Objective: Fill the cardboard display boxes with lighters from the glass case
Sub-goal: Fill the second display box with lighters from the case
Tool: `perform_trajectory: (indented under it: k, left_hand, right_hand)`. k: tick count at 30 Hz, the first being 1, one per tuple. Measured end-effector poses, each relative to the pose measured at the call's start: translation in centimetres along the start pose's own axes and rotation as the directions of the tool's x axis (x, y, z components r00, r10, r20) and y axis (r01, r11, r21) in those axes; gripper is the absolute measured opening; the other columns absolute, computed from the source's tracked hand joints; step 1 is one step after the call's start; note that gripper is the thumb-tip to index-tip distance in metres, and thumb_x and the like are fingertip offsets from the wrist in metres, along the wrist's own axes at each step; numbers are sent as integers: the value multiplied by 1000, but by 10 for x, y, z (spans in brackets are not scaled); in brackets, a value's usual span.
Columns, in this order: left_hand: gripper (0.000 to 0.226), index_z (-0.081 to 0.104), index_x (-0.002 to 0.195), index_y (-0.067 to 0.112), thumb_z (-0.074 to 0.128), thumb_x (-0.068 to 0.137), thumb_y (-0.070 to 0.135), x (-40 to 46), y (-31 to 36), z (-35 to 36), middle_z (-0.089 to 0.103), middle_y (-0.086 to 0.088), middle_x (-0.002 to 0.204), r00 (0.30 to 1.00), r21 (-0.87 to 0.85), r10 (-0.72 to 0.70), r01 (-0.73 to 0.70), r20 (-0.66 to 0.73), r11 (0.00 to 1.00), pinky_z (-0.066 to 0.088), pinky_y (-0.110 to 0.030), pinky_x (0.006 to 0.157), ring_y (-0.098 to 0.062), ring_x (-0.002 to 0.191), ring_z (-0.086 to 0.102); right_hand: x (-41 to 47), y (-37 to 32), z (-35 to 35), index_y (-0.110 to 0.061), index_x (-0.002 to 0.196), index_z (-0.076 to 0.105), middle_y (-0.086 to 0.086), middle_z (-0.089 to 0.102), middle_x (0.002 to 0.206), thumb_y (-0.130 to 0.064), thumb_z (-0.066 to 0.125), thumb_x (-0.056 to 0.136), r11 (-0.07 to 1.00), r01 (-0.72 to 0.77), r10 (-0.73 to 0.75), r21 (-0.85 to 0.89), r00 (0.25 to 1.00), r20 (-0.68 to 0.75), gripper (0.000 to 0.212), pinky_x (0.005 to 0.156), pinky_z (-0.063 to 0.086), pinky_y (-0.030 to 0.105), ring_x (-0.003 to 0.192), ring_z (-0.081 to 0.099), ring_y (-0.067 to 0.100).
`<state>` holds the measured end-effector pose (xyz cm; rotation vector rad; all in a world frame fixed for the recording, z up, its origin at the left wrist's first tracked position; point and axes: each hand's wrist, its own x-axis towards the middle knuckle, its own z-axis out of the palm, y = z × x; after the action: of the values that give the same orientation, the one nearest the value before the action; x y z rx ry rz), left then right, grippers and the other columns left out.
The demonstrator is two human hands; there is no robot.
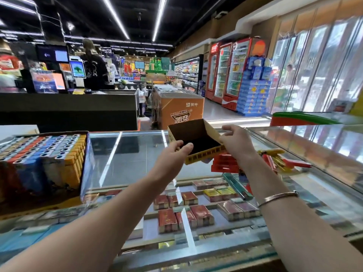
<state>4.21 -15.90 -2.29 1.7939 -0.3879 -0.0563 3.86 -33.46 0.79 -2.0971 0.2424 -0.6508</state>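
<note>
Two hands: both hold one empty cardboard display box [193, 141] above the glass case [137, 154].
Left hand [175, 152]: thumb over the box's near left rim, fingers under it, gripping.
Right hand [236, 141]: fingers curled round the box's right wall, pinching it; a metal bangle [279, 197] sits on that forearm.
Box state: open top faces the camera, brown and bare inside, tilted with its far wall raised; yellow front lip carries dark printed characters too blurred to read.
Full box of lighters [42, 156]: stands on the glass at the left, packed in rows of orange, blue, grey and yellow, well apart from the held box.
Open room: a bare stretch of glass lies between the full box and the hands.
Loose lighters [282, 160]: red and yellow ones lie on the glass just right of the held box, partly hidden by the right wrist.
Edges: the case's near metal edge runs across the bottom; a raised glass pane borders the right.
Under the glass: red and yellow cigarette packs [184, 214] in rows.
Readable writing: orange chest freezer [181, 110] beyond shows "蒙牛" and "随变".
</note>
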Motion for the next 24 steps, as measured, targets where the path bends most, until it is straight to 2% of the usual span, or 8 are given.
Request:
perform_trajectory:
  k: [4, 8, 12, 14, 17, 19, 21, 24]
  left_hand:
    - [39, 44, 130, 14, 52, 93, 21, -3, -1, -22, 57, -3, 113, 992, -49, -37, 31, -124, 998, 37, -16, 61, -5, 88, 54]
    - [36, 47, 124, 18, 53, 90, 7, -13, -8, -50, 60, -6, 107, 981, -9, -91, 90, -173, 996, 43, -18, 57, -10, 84, 59]
    - [48, 44, 123, 24, 52, 84, -3, -20, -18, -76, 57, -7, 96, 976, 83, -61, 80, -210, 993, 51, -18, 51, -16, 79, 61]
    - [56, 41, 126, 26, 54, 81, -4, -22, -22, -84, 51, -9, 106, 975, 125, -31, 60, -221, 990, 57, -29, 63, -22, 89, 58]
    - [64, 36, 133, 30, 55, 80, -1, -21, -27, -88, 39, -9, 116, 973, 220, 15, 37, -229, 975, 54, -46, 81, -25, 101, 49]
    - [69, 32, 136, 34, 54, 80, 0, -19, -30, -90, 37, -7, 116, 977, 238, 16, 36, -213, 970, 54, -47, 81, -25, 99, 49]
    - [73, 28, 138, 36, 54, 80, 0, -16, -32, -92, 39, -7, 113, 981, 244, -2, 51, -196, 968, 55, -46, 78, -26, 95, 51]
    - [77, 25, 141, 36, 54, 80, 0, -12, -33, -96, 46, -7, 100, 980, 233, -18, 66, -199, 970, 56, -40, 73, -28, 89, 56]
  right_hand:
    - [-13, -9, 7, -11, 122, 53, 2, 59, 94, -16, 60, 87, 991, 90, -100, 103, 991, 89, 36, 52, 43, 13, 72, 63, 8]
    - [-20, -16, 23, -8, 123, 53, 7, 59, 89, -10, 58, 85, 990, 48, -79, 135, 969, 233, 38, 56, 52, 28, 77, 64, 24]
    - [-23, -23, 36, -13, 120, 49, 11, 61, 89, -6, 56, 85, 992, -27, -38, 126, 875, 483, 36, 61, 57, 30, 79, 65, 23]
    - [-15, -30, 35, -16, 121, 43, 14, 60, 95, -5, 59, 84, 1000, -2, -12, 24, 814, 580, 41, 66, 55, 29, 82, 62, 23]
    - [10, -37, 14, -19, 130, 40, 2, 52, 112, -13, 68, 80, 935, 195, 53, -297, 751, 659, 57, 80, 49, 33, 94, 54, 20]
    - [23, -33, -3, -31, 125, 41, 0, 48, 121, -21, 76, 74, 830, 202, 248, -520, 702, 667, 62, 88, 47, 38, 102, 52, 21]
    - [28, -21, -12, -38, 129, 37, 1, 44, 122, -25, 81, 68, 744, 141, 417, -653, 666, 619, 77, 89, 48, 42, 105, 51, 24]
    - [29, -1, -14, -38, 136, 32, -1, 44, 118, -25, 84, 63, 712, 107, 475, -694, 655, 588, 92, 94, 46, 43, 107, 50, 25]
